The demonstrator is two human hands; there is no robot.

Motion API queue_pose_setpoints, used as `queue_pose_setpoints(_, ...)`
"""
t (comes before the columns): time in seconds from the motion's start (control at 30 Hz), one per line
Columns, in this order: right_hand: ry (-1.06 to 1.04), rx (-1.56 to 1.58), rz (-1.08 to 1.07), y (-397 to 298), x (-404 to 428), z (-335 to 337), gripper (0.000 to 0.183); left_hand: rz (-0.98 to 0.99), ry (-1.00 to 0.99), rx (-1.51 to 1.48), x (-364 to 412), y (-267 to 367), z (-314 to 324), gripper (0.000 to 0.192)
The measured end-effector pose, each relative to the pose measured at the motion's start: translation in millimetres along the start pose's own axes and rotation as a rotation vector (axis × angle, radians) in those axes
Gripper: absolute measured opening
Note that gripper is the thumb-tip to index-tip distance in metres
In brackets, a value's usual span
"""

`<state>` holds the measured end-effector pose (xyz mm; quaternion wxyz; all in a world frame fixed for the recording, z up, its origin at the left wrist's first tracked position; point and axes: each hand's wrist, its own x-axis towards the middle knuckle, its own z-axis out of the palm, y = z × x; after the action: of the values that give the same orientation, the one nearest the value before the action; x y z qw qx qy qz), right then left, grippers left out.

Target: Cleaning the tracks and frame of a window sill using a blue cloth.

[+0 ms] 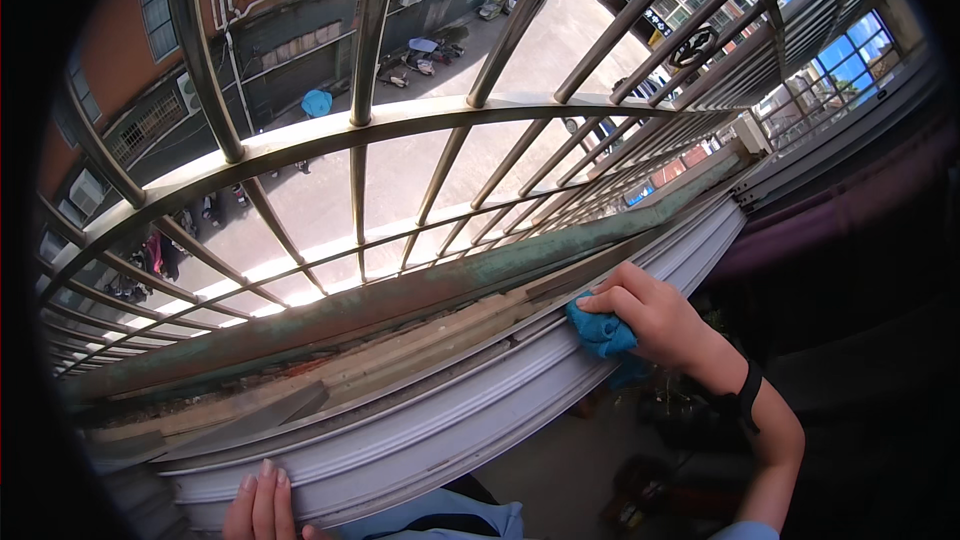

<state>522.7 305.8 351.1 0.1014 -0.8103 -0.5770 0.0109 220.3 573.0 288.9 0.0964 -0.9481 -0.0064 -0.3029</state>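
Observation:
My right hand (660, 322) grips a bunched blue cloth (601, 326) against the outer grooves of a white metal sliding-window track (450, 397). A dark band (750, 394) circles that wrist. Farther along the same track, at the lower left, my left hand (262, 502) lays its extended fingers on the ridged surface and holds nothing; the picture's bottom edge cuts off most of it. Dark dirt shows in the outermost groove (442, 379) between the hands.
Stainless-steel security bars (360, 52) rise beyond the sill. A weathered green-brown ledge (420, 292) runs along their foot, with a loose grey strip (274, 416) on the sill. Far below lies a paved yard (540, 52) with parked scooters. A purple curtain (795, 232) hangs at right.

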Motion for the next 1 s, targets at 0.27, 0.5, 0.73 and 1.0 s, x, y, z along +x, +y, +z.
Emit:
queue_pose_setpoints(0.27,-0.054,0.057,-0.19,-19.3,22.5,5.2,0.021,0.067,0.018,-0.009,1.5,-2.6,3.2,0.045)
queue_pose_setpoints(0.5,-0.044,-0.027,-0.015,16.2,-6.4,-5.6,0.023,0.067,0.049,0.008,-2.7,-1.3,2.7,0.044)
queue_pose_setpoints(0.73,-0.101,0.037,-0.164,-32.7,30.1,8.0,0.02,0.089,0.031,-0.017,-3.9,-4.6,4.2,0.043)
queue_pose_setpoints(1.0,-0.113,0.005,-0.164,-17.6,17.6,1.7,0.024,0.069,0.05,-0.009,-0.3,0.5,5.2,0.044)
